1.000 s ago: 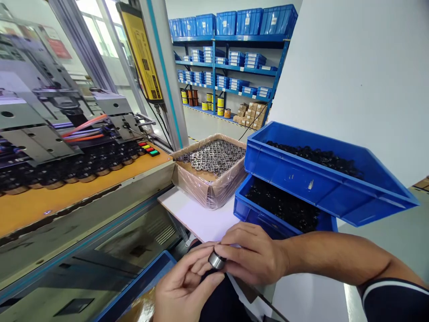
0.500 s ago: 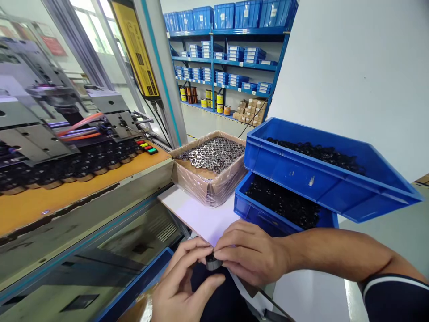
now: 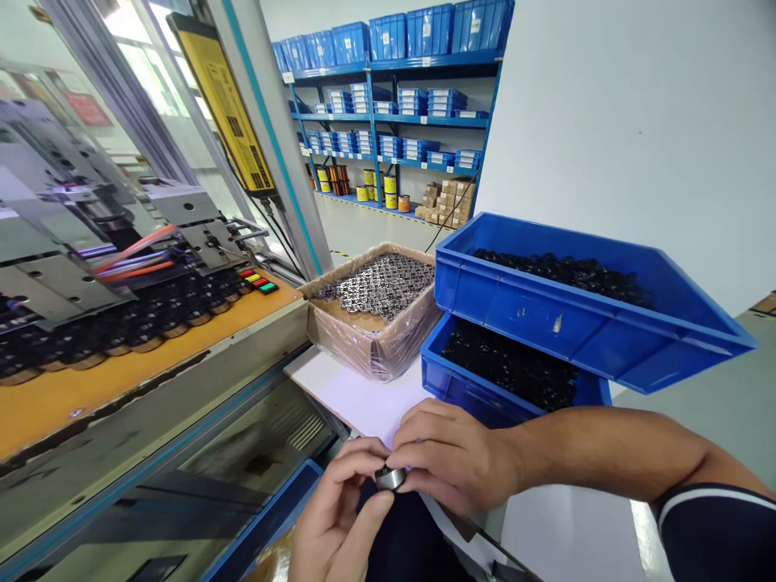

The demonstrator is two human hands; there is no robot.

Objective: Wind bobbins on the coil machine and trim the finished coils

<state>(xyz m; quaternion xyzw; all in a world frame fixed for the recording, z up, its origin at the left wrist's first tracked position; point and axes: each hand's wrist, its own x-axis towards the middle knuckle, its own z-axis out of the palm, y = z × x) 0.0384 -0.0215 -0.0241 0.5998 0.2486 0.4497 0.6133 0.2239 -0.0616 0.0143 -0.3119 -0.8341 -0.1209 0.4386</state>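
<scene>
The small metal ring (image 3: 390, 477) sits pinched between both hands low in the view, right where their fingertips meet. From the right hand (image 3: 452, 457) it lies at nine o'clock, touching the tips of the thumb and forefinger, which close over its top and far edge. From the left hand (image 3: 339, 517) it lies at about one o'clock, pressed by the thumb from below and by the curled fingers from above. Both hands are therefore closed on the same ring, neither of them open; the right covers more of it, the left steadies it from underneath. The ring is short and round, and its axis seems to point roughly toward the camera and a little up, since its shiny side wall shows as a band; how any part fits inside it cannot be told, for the fingers hide that.

The white tabletop (image 3: 357, 392) lies just beyond the hands at twelve o'clock. On it, at eleven o'clock from the ring, stands a cardboard box (image 3: 376, 343) filled with shiny metal rings. At one o'clock is a lower blue bin (image 3: 461, 388) of black parts, with an upper blue bin (image 3: 582, 335) resting tilted across it. The machine (image 3: 121, 267) with its orange deck is at nine to ten o'clock, well apart from the hands.
</scene>
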